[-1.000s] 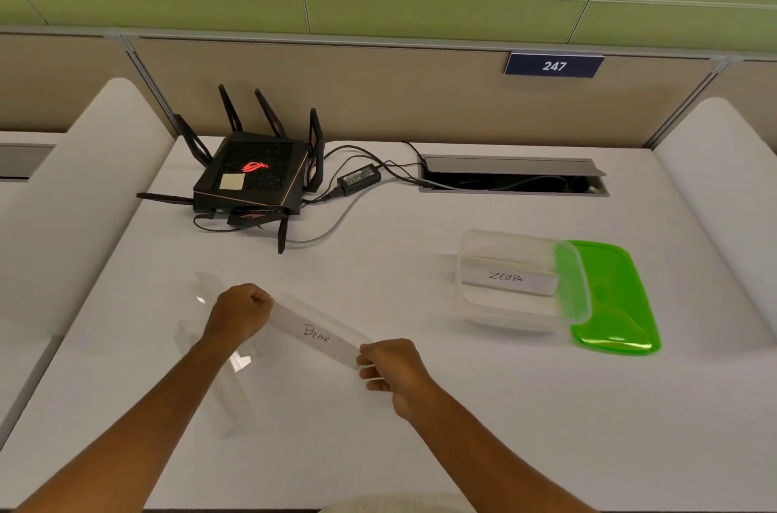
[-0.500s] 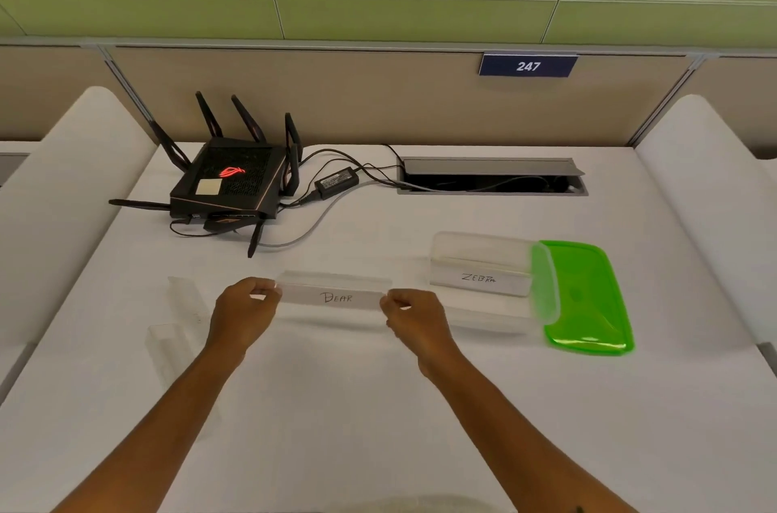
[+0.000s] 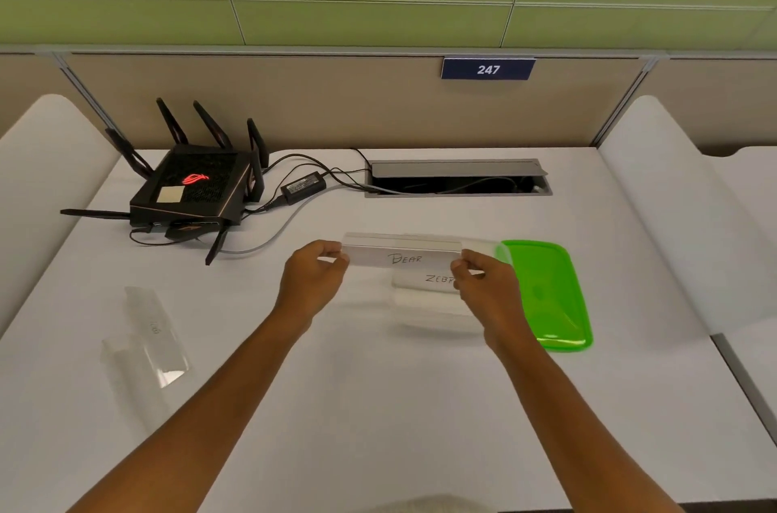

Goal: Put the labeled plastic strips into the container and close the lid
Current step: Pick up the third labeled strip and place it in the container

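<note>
A: Hands first. What is each one doing?

B: The left hand (image 3: 313, 281) pinches one end of the BEAR strip (image 3: 403, 256) between thumb and fingers, and the right hand (image 3: 483, 281) pinches the other end. The strip hangs level between them, label toward the wearer.

A: And where is it relative to the box?

B: Above the clear container (image 3: 437, 302), whose walls are hard to make out against the white desk (image 3: 378, 407). The right end seems to sit over the container; the left end reaches past its left wall. I cannot tell whether the strip touches the rim.

A: Anything inside already?

B: A ZEBRA strip (image 3: 424, 285) shows just below the held one, apparently standing in the container, its last letter hidden by the right hand. So I judge one strip stowed and a second about to go in.

A: What is left?

B: Two more clear strips (image 3: 147, 340) lie well apart on the left of the desk; faint writing shows on one, too small to read. The green lid (image 3: 546, 294) lies flat beside the container's right side, not on it. So, by my reading: lower this strip, fetch the rest, then fit the lid. Roughly a third done.

A: Any clutter in the way?

B: The black router (image 3: 189, 193) and its cables sit far back, clear of the work.
</note>
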`<state>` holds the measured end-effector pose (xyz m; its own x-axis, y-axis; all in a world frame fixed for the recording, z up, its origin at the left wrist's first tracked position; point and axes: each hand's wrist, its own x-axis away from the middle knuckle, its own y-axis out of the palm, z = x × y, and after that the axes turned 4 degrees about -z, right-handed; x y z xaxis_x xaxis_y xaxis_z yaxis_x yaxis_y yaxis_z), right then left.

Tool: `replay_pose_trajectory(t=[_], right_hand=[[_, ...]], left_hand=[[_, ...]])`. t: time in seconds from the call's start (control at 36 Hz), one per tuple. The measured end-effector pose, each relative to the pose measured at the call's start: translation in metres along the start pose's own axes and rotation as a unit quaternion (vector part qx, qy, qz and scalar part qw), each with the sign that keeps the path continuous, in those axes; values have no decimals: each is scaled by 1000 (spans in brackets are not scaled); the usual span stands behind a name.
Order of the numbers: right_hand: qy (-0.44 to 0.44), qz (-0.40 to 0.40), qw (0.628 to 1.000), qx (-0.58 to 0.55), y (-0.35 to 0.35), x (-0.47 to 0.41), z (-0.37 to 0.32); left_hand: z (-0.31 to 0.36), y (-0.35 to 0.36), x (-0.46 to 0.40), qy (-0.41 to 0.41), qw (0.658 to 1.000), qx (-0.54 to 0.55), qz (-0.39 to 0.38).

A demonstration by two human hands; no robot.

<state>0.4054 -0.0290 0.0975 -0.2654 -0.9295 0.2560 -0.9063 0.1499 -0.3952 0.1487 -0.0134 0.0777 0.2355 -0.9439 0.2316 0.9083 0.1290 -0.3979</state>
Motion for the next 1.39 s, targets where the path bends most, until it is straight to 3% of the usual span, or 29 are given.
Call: replay_pose_trajectory(t=[0.22,0.47,0.81,1.39], right_hand=[[32,27,999,-25,-39,-20,25],[56,-24,998,-8,-56,-46,51],[125,-76,989,-17,-54,-62,58],[177,-104,979,-3,-33,-86,72]], left_hand=[[16,56,-4,7,997,-21,-68],[13,89,-17,-36,990,-51,-124],[12,117,-26,-48,976,-192,-96],[9,136,-33,-90,942,-292,-136]])
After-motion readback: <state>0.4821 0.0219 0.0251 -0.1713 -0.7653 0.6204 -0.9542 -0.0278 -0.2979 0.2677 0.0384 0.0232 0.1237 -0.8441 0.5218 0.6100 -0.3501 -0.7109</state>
